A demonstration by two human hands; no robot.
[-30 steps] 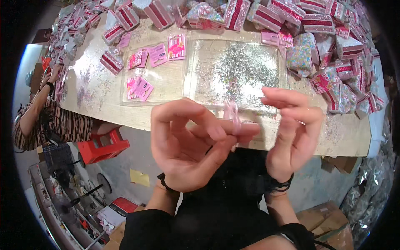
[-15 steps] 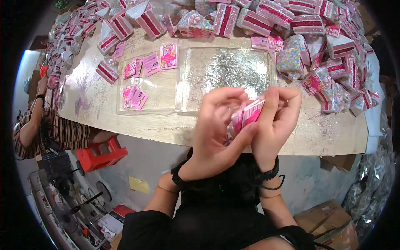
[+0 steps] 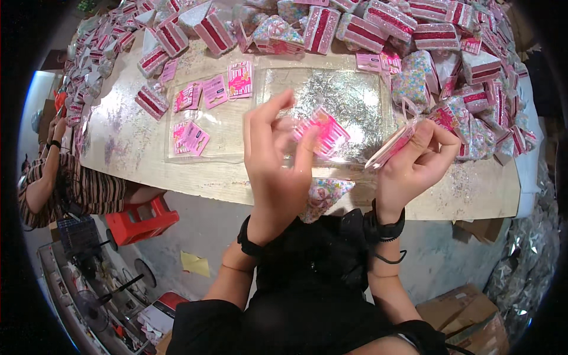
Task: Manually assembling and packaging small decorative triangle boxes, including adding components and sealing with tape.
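Note:
My left hand (image 3: 273, 160) pinches a pink-and-white striped card (image 3: 331, 137) by its near side, above a clear tray (image 3: 258, 133). Seen nearly edge-on, a thin pink card (image 3: 390, 148), or a few together, is between the thumb and fingers of my right hand (image 3: 417, 163). Between my wrists, at the table's near edge, lies a cake-slice ornament (image 3: 325, 198) covered in coloured sprinkles, partly hidden by my left hand. Many thin silvery pins or wires (image 3: 337, 97) fill the tray's right part.
Several pink cards (image 3: 216, 92) lie in the tray's left part. Glittery cake-slice ornaments (image 3: 387, 18) pile along the far and right sides of the table (image 3: 219, 180). At the left are a person in a striped top (image 3: 97, 183) and a red stool (image 3: 142, 222).
My hands have moved apart, each now with its own pink card or cards. The sprinkled ornament at the table edge has come into clearer view.

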